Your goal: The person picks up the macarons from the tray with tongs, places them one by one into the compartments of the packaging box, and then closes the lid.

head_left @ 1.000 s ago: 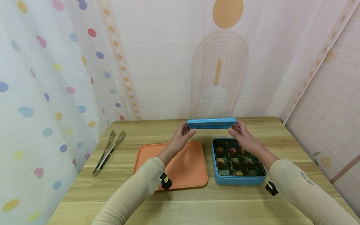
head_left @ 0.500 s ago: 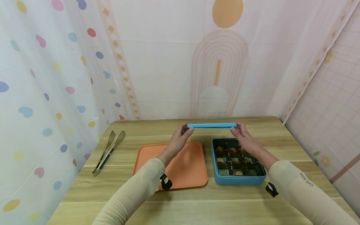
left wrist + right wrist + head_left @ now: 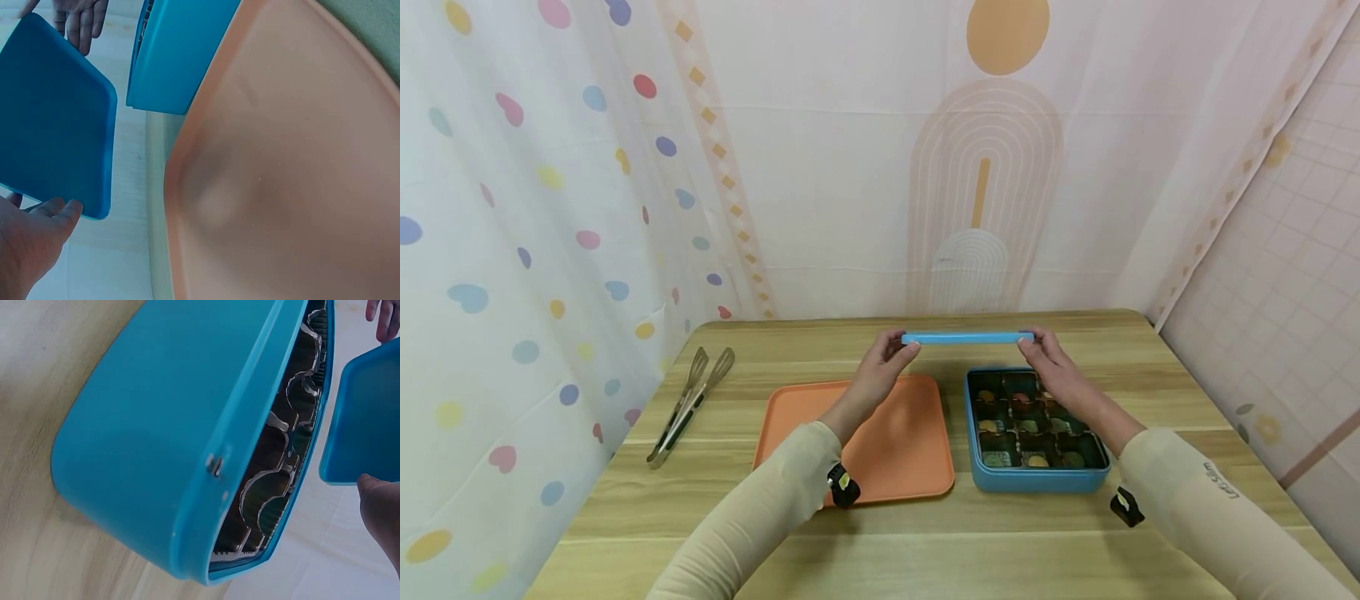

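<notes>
A blue lid (image 3: 967, 338) is held up level above the back of the table, seen nearly edge-on from the head. My left hand (image 3: 882, 360) grips its left end and my right hand (image 3: 1054, 363) its right end, thumbs on the near side. In the left wrist view the underside of the lid (image 3: 56, 119) shows. The blue tin (image 3: 1040, 481) stands uncovered below the right hand, its dark divided insert holding several small round pieces in separate compartments; their kind is too small to tell. The right wrist view shows the tin's side (image 3: 144, 425) and the insert's edges.
Left of the tin lies an orange tray (image 3: 898, 454), partly hidden under the left forearm. Metal tongs (image 3: 688, 408) with dark handles lie farther left on the wooden table (image 3: 925, 550). Patterned curtains (image 3: 835, 167) hang behind the table and along its left side.
The lid has tipped from showing some of its inside to nearly edge-on, and sits slightly lower. Both hands keep their hold on it. Tin, tray and tongs have stayed put.
</notes>
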`<state>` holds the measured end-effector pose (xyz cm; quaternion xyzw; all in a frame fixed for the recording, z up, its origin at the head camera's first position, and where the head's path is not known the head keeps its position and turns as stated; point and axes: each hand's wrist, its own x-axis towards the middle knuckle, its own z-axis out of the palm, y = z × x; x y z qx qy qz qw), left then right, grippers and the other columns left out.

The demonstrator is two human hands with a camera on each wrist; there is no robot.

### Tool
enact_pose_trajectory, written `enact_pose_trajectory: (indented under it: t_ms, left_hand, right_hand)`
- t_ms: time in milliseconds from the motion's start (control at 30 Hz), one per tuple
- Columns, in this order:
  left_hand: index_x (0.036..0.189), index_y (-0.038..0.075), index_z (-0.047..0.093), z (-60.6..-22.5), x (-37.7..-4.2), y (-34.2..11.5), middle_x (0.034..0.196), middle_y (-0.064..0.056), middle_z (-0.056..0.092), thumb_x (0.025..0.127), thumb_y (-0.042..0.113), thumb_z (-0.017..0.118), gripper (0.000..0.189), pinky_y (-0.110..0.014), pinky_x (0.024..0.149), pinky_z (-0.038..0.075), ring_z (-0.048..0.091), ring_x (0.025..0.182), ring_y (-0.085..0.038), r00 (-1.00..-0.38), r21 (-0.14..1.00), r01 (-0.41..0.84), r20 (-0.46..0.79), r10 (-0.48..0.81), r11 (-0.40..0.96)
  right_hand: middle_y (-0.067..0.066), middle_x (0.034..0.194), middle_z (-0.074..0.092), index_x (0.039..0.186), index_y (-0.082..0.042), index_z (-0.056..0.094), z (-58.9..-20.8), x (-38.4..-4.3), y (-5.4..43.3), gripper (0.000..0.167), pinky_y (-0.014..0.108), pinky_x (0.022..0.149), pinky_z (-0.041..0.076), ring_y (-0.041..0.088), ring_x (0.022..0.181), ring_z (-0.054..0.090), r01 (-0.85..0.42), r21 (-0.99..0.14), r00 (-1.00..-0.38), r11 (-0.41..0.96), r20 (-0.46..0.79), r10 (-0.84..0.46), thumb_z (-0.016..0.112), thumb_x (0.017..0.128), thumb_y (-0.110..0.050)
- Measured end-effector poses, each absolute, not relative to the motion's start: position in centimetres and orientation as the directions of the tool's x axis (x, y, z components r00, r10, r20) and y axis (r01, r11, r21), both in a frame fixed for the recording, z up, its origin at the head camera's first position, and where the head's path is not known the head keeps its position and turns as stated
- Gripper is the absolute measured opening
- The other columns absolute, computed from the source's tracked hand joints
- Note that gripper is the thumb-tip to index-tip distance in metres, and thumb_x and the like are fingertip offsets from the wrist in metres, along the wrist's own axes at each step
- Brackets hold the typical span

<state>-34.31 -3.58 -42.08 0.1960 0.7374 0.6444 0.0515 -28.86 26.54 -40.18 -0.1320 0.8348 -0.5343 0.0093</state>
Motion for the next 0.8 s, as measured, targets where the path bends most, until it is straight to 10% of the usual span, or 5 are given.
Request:
enact_pose_trajectory:
  t_ms: [800]
  left_hand:
    - [0.156, 0.003, 0.023, -42.6, -33.6, -2.9, 0.160, -0.013, 0.026, 0.102, 0.023, 0.059, 0.069, -0.045, 0.112, 0.030, 0.026, 0.146, -0.027, -0.862, 0.980, 0.198, 0.156, 0.482, 0.036]
  right_hand:
    - [0.025, 0.158, 0.019, 0.157, -0.001, 0.015, -40.3, -26.9, 29.6, 0.063, 0.062, 0.110, 0.022, 0.042, 0.143, 0.022, -0.256, -0.883, -0.940, 0.394, 0.133, -0.314, 0.044, 0.108, -0.028]
